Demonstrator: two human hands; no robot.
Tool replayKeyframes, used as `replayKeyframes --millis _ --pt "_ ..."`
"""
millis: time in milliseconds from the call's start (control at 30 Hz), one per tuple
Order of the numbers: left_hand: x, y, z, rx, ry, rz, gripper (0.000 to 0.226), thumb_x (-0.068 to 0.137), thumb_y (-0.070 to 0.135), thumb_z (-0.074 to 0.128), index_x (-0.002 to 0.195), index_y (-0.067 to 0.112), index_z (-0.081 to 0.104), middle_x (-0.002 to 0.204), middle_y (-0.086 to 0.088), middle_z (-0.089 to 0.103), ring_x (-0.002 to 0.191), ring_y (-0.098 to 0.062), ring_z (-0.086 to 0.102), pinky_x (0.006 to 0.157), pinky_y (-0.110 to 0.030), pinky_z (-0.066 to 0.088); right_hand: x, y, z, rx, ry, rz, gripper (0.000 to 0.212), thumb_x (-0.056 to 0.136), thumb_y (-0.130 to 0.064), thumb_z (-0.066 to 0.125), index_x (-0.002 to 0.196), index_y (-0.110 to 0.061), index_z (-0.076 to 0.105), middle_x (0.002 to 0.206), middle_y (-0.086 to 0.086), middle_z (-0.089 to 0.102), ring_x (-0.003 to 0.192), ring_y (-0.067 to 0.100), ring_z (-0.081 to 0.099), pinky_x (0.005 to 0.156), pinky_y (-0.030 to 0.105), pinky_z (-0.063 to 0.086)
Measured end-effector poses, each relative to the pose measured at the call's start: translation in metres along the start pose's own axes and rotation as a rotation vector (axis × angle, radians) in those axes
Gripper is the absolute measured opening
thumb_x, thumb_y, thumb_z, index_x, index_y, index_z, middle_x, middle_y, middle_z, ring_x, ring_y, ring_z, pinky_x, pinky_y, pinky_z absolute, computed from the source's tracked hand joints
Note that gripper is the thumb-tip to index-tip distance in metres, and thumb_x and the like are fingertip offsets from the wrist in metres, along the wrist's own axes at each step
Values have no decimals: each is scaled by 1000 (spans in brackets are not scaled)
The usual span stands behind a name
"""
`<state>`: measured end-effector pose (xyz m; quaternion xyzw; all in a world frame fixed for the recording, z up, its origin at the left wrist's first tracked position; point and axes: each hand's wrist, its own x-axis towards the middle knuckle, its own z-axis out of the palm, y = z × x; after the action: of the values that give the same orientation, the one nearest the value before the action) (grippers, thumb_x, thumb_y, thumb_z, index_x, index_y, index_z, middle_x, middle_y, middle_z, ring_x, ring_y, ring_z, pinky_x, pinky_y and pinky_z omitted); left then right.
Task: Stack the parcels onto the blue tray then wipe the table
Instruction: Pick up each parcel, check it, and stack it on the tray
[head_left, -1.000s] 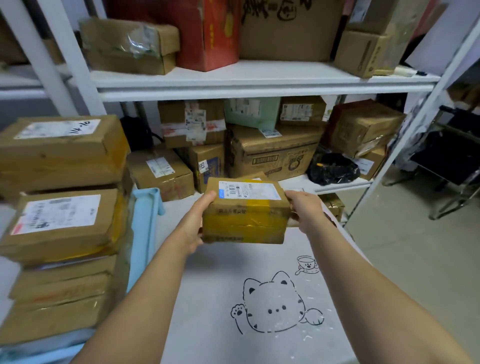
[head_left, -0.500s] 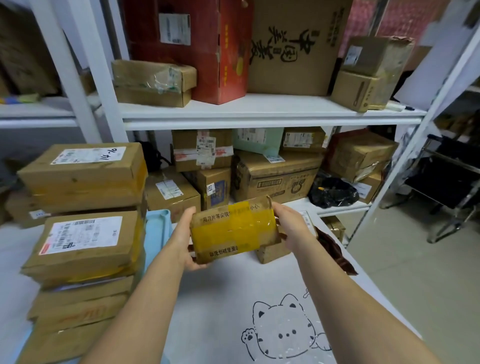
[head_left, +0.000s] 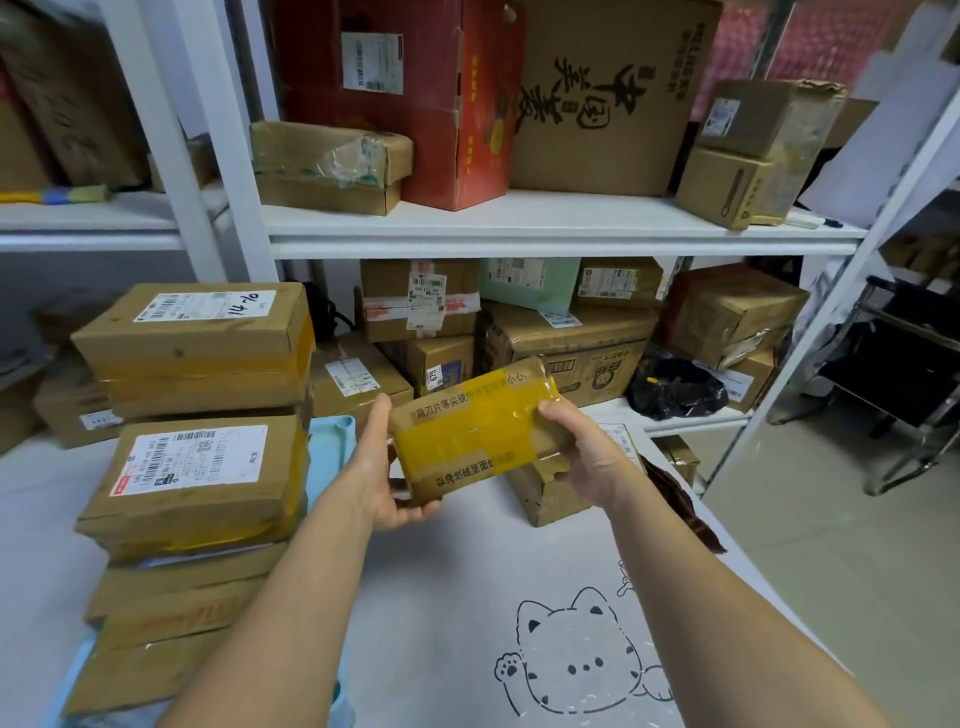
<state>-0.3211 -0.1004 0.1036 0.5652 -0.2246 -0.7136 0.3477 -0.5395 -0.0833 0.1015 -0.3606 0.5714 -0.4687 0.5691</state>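
Observation:
I hold a small brown parcel (head_left: 475, 428) wrapped in yellow tape above the table, tilted with its taped face toward me. My left hand (head_left: 387, 478) grips its left end and my right hand (head_left: 582, 449) its right end. To the left, a tall stack of cardboard parcels (head_left: 197, 447) rests on the blue tray (head_left: 330, 449), whose rim shows behind and under the stack. One more small parcel (head_left: 548, 493) lies on the table behind my right hand, partly hidden. A brown flat bag (head_left: 680, 506) lies at the table's right edge.
The white table cover (head_left: 457, 613) has a cat drawing (head_left: 582, 660) near me. White shelves (head_left: 519, 228) full of boxes stand right behind the table. A black bag (head_left: 675, 389) sits on the lower shelf. A metal cart (head_left: 904, 395) stands on the floor to the right.
Both hands have turned the parcel from label-up to its yellow taped face and lifted it slightly left. My view has risen, uncovering the parcel behind it.

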Motion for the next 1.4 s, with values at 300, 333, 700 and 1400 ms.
replayKeyframes --millis 300,333,700,1400 --pt "5 5 -7 246 27 359 52 96 57 23 125 34 60 144 -1 44 126 -27 44 100 -46 37 1 16 -16 387 110 219 61 72 -57 64 122 -23 51 123 14 58 114 43 52 90 53 43" --pt "5 5 -8 266 24 390 48 98 54 25 125 36 59 149 0 39 135 -27 36 108 -50 28 1 19 -17 424 87 278 73 68 -62 64 126 -21 49 125 17 57 114 44 52 93 55 42" --pt "-7 18 -3 149 -217 553 56 92 64 28 125 32 59 127 -5 58 114 -25 51 83 -37 40 -19 16 -12 417 -216 480 88 71 -87 34 125 -21 55 129 25 55 106 59 55 64 57 58" --pt "9 0 -13 -455 8 91 54 75 48 71 118 27 45 124 -19 47 113 -38 50 89 -56 48 -9 9 4 26 -69 269 35 85 -50 60 73 -17 55 64 -1 65 73 15 62 69 27 48"
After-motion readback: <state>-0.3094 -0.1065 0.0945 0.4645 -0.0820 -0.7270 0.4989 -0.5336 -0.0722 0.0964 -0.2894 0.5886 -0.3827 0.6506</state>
